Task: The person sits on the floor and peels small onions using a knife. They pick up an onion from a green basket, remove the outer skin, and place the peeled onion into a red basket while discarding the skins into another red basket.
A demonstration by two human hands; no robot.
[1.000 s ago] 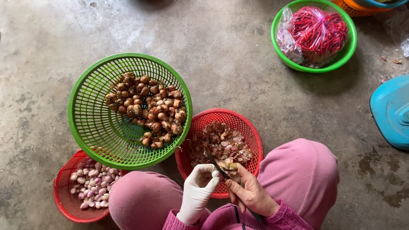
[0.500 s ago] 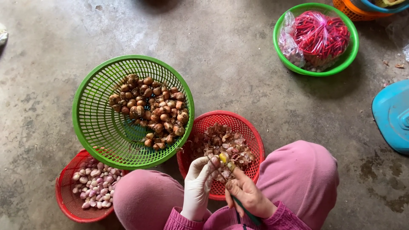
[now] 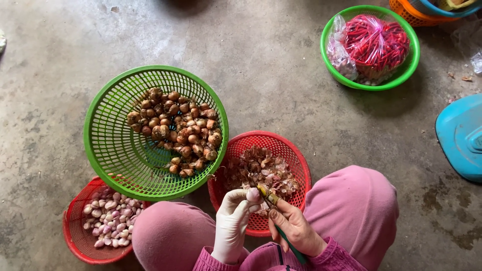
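Head view looks straight down on a concrete floor (image 3: 261, 55) where a person squats in pink trousers (image 3: 351, 211), baskets set close around the knees.

Largest is the green basket (image 3: 108, 145), tilted up on the rim of a smaller red one; it holds a heap of unpeeled shallots (image 3: 175, 130), brown-skinned, covering roughly half its bottom. Just beside it, between the knees, the red basket (image 3: 288, 153) is filled with dry skins (image 3: 261, 170). At far left, partly under the green basket, the small red basket (image 3: 75, 241) carries peeled shallots (image 3: 110, 221), pale pink, in a single loose layer. Well apart, top right, a green bowl (image 3: 406, 70) holds bagged red chillies (image 3: 374, 40).

Over the skins, the left hand (image 3: 232, 226), in a white glove, pinches one shallot (image 3: 252, 194) between thumb and fingertips. The right hand (image 3: 296, 228), bare, is closed around a green-handled knife (image 3: 273, 211), its tip touching the shallot.

Judging by the piles, the peeling looks partway through: the peeled layer is a fair showing, yet the brown heap appears at least as large, so plenty is left, and the one in hand already shows pale flesh.
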